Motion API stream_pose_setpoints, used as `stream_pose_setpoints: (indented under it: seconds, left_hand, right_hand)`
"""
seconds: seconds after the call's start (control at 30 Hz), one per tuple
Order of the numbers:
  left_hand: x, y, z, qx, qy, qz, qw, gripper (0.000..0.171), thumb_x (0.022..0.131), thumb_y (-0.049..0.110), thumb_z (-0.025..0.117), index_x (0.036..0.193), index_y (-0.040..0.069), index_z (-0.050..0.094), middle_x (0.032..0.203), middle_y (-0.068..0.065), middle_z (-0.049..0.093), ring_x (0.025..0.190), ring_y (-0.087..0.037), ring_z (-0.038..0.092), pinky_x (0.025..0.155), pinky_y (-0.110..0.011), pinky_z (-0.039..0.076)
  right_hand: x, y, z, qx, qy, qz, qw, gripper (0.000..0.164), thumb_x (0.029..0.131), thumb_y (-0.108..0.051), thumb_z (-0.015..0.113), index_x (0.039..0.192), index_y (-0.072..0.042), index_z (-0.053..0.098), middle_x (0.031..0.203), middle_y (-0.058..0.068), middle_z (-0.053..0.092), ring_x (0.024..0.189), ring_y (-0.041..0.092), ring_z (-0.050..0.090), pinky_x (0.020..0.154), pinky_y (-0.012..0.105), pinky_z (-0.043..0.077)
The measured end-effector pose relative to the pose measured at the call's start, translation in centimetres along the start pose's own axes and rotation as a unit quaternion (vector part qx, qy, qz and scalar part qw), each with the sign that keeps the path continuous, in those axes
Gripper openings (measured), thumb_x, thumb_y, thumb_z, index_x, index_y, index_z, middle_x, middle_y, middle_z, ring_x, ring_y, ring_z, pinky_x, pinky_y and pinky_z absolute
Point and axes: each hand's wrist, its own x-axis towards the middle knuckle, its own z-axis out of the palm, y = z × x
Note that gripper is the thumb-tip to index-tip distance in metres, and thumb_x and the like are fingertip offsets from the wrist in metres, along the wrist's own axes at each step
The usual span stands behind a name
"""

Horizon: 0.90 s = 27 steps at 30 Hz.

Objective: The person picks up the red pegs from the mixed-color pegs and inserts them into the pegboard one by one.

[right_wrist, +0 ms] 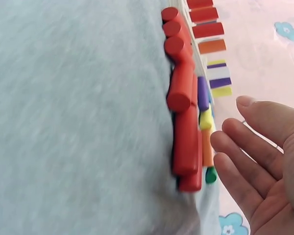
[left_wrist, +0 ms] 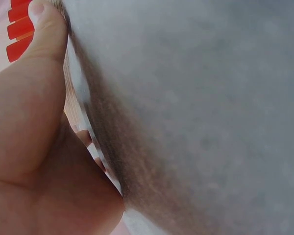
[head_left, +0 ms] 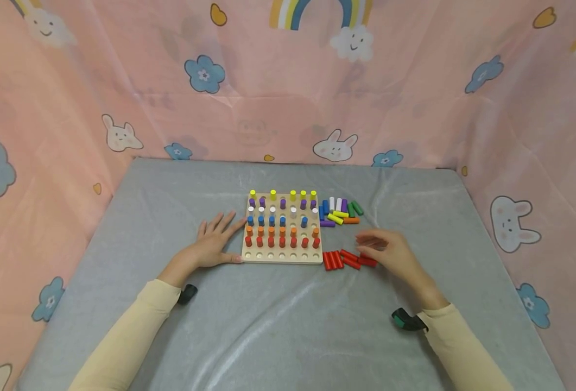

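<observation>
A wooden pegboard (head_left: 288,260) stands on the grey cloth, with rows of yellow, purple, white, blue, orange and red pegs upright in it. Holes show along its front edge. My left hand (head_left: 211,244) lies at the board's left side with fingers spread, the thumb and index fingertip touching its edge. To the right of the board lie several loose red pegs (head_left: 333,260). Just above them hovers my right hand (head_left: 390,252), its fingers loosely bent. In the right wrist view, nothing shows between the fingers of the right hand (right_wrist: 264,171), beside the red pegs (right_wrist: 185,137).
Behind the loose red pegs lies a mixed pile with white, blue, purple, green and yellow pegs and an orange peg (head_left: 351,220). A grey cloth (head_left: 278,336) covers the table. Pink printed curtains (head_left: 268,119) hang at the back and both sides.
</observation>
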Motion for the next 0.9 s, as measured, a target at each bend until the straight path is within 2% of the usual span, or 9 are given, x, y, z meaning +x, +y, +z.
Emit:
stream_pose_setpoints:
  seconds: [0.2, 0.43, 0.67, 0.9]
  left_hand:
    - [0.1, 0.0, 0.0, 0.001, -0.004, -0.003, 1.0000, 0.102, 0.083, 0.055, 0.071, 0.161, 0.027, 0.011, 0.169, -0.013, -0.001, 0.154, -0.044, -0.003, 0.116, -0.073, 0.000]
    - [0.1, 0.1, -0.1, 0.000, -0.004, -0.005, 1.0000, 0.102, 0.083, 0.055, 0.072, 0.161, 0.027, 0.012, 0.169, -0.013, -0.001, 0.154, -0.044, -0.004, 0.117, -0.073, -0.001]
    - [0.1, 0.2, -0.2, -0.003, -0.003, -0.001, 1.0000, 0.102, 0.083, 0.055, 0.072, 0.161, 0.026, 0.012, 0.169, -0.013, 0.000, 0.154, -0.044, -0.004, 0.116, -0.073, -0.001]
    - [0.0, 0.1, -0.1, -0.001, -0.002, -0.002, 1.0000, 0.102, 0.083, 0.056, 0.071, 0.161, 0.028, 0.012, 0.169, -0.013, 0.000, 0.154, -0.044, -0.003, 0.116, -0.073, 0.000]
  right_hand:
    - [-0.7, 0.7, -0.5, -0.009, 0.008, -0.008, 1.000, 0.028, 0.086, -0.016, 0.078, 0.112, -0.008, 0.074, 0.109, 0.008, 0.076, 0.089, 0.004, 0.071, 0.075, 0.016, 0.055]
    - [-1.4, 1.6, -0.8, -0.011, 0.008, -0.041, 0.999, 0.024, 0.083, -0.002, 0.077, 0.107, -0.004, 0.076, 0.104, 0.013, 0.076, 0.090, 0.008, 0.071, 0.076, 0.013, 0.054]
    - [-1.9, 1.8, -1.2, -0.052, -0.002, -0.031, 0.998, 0.026, 0.082, -0.004, 0.078, 0.107, -0.011, 0.077, 0.108, 0.006, 0.075, 0.096, -0.002, 0.064, 0.078, 0.013, 0.054]
    - [-1.8, 1.7, -1.2, -0.062, -0.012, -0.034, 0.997, 0.029, 0.081, -0.001, 0.078, 0.109, -0.009, 0.076, 0.109, 0.007, 0.074, 0.095, 0.014, 0.069, 0.079, 0.022, 0.058]
